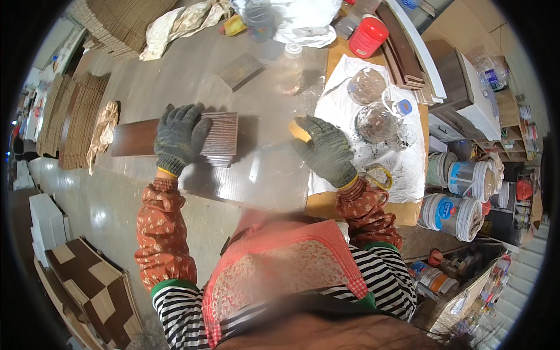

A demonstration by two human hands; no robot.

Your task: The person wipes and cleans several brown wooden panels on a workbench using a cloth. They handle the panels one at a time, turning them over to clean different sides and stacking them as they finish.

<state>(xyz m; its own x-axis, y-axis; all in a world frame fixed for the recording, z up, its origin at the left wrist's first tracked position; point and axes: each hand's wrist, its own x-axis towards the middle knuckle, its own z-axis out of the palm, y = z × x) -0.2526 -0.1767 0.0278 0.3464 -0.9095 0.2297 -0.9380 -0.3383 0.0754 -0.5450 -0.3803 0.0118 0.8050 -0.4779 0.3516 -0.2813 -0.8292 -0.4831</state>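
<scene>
My left hand [179,135], in a dark knitted glove, lies flat with spread fingers on a stack of dark brown wooden boards [137,137] on the glossy worktable [256,175]. The boards run out to the left of the hand, and their grooved ends [221,140] show to its right. My right hand [326,150], also gloved, is closed around a small yellow object [297,130], perhaps a sponge or block, just above the table near a stained white cloth [402,169].
Two clear glass jars [373,105] stand on the cloth. A red-lidded container [367,36] and rags lie at the far side. Stacks of wood strips [76,116] are at the left. Paint buckets [461,198] sit at the right, patterned wood panels [93,286] lower left.
</scene>
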